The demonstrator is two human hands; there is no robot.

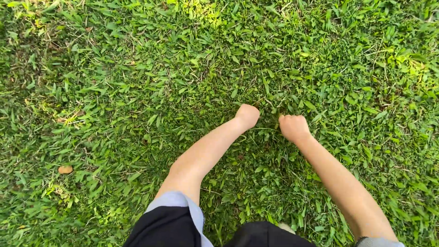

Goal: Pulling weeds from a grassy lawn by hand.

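both fists down in the grass

from my remote seat i see my left hand (247,116) and my right hand (293,127) pressed into the lawn (114,91) a little above the middle of the view, near each other but apart. both are curled tight into fists; the fingers are buried among the blades, so each seems to be gripping a tuft of grass (270,107), though i cannot see exactly what sits inside the fists. that tuft lies between and just beyond the knuckles. no packages, labels or signs show anywhere. one small tan leaf (65,169) lies well apart toward the left edge. at the bottom edge sit dark shorts (164,228) with a pale blue hem. grass runs unbroken to all four edges, with open room around both hands
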